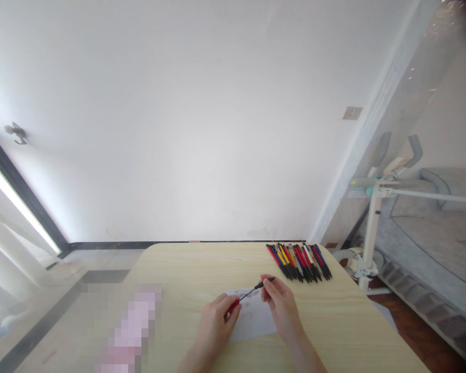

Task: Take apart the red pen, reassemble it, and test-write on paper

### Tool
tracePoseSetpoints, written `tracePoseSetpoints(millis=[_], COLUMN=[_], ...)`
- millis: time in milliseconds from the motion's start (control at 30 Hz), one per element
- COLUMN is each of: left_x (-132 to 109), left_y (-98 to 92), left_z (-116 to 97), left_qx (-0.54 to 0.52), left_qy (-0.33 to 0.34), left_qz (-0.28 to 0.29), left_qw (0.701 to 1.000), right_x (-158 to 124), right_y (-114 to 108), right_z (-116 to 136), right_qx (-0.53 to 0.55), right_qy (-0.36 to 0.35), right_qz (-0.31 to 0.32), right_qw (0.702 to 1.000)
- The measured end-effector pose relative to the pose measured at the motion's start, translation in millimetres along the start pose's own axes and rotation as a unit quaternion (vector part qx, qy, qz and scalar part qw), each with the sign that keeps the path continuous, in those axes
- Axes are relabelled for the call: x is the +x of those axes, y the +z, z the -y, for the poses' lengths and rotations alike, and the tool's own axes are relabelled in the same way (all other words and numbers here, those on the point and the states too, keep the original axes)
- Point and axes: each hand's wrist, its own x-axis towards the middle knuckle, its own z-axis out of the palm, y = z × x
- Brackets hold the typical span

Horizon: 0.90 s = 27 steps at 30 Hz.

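Observation:
My left hand (216, 317) is closed around the red barrel of a pen (232, 305). My right hand (279, 303) pinches the pen's black front part (264, 283), with a thin refill showing between the two pieces. Both hands hover over a white sheet of paper (254, 318) with faint scribbles, lying on a light wooden table (178, 269).
A row of several red, yellow and blue pens with black tips (299, 262) lies at the table's far right. A blurred pink patch (130, 331) covers the table's left part. A white stand (370, 233) and a grey sofa (442, 223) are to the right.

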Motion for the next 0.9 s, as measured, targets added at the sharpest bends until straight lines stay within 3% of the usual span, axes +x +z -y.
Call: tracePoseSetpoints(millis=[300,633,900], left_x=[0,0,-1], left_y=[4.1,1.7,1.8], left_z=[6,4,8], left_qx=[-0.023,-0.018,-0.007], left_qy=[0.018,0.030,0.058], left_qz=[0.001,0.022,-0.012], left_qw=[1.000,0.999,0.998], right_x=[-1,-5,-8], right_y=[5,7,10], right_z=[-13,-14,-15], right_qx=[-0.116,-0.133,-0.160], right_qy=[0.000,0.010,0.007], right_qz=[0.049,0.079,0.093], right_qw=[0.992,0.988,0.983])
